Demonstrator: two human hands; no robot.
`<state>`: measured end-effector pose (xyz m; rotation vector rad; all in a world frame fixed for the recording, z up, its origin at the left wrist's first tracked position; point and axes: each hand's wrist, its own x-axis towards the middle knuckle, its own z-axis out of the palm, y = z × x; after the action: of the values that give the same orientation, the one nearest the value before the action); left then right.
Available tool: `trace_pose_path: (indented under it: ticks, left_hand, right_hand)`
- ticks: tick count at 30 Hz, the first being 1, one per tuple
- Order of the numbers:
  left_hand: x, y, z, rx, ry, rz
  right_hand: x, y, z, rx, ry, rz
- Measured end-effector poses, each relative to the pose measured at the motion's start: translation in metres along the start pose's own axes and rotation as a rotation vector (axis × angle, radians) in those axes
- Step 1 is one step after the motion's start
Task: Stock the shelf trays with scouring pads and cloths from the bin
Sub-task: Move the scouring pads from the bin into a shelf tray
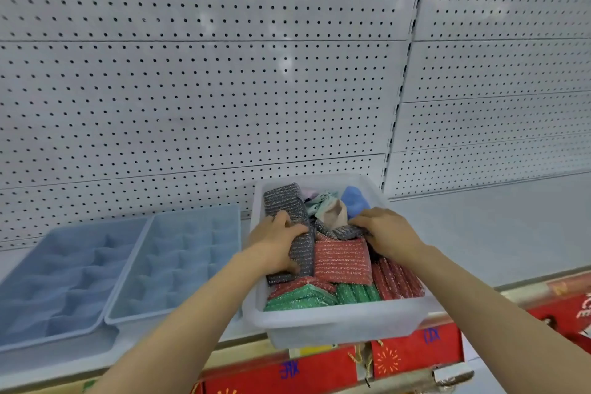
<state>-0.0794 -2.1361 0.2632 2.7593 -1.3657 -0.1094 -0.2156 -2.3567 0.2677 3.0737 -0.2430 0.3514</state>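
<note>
The stocking had barely begun, as far as I could judge. Both blue shelf trays sat on the shelf to the left of the bin, and every compartment I could see in the near tray [60, 281] and the far tray [179, 262] held nothing. All the stock was in the bin [335, 326], a pale plastic tub standing at the front edge of the shelf, so the whole job of filling the trays looked to be left.

The bin itself was packed. Along its left side lay dark grey scouring pads [284, 198] with a glittery thread, in the middle a red pad [342, 261] lay flat with more red ones stacked on edge to its right, and green pads [307, 297] filled the front. At the back were the cloths: a blue cloth [353, 200], a beige one [335, 213] and a pale patterned one bunched beside it.

Both hands were down in the bin. The left hand [275, 243] had its fingers curled over a bundle of the grey pads, thumb under the lower edge, so its grip was fastened on them. The right hand [387, 229] reached in from the other side, its fingertips pinching another grey pad [347, 231] in the middle of the bin. Behind everything ran bare white pegboard [198, 89].
</note>
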Motion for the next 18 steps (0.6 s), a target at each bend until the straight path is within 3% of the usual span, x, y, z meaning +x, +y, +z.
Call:
trace_pose_path:
  ticks: [4, 8, 13, 18]
  left_hand:
    - [-0.004, -0.001, 0.003, 0.056, -0.051, -0.004]
    - [-0.010, -0.007, -0.006, -0.235, 0.024, 0.031]
    - [-0.024, -0.025, -0.039, -0.728, 0.248, -0.026]
    - [-0.047, -0.067, -0.089, -0.992, 0.341, -0.056]
  right_hand:
    - [0.000, 0.007, 0.003, 0.157, 0.049, 0.163]
    - [0.007, 0.009, -0.012, 0.427, 0.217, 0.264]
    - [0.015, -0.015, -0.049, 0.708, 0.371, 0.185]
    - [0.031, -0.064, -0.062, 0.822, 0.313, 0.054]
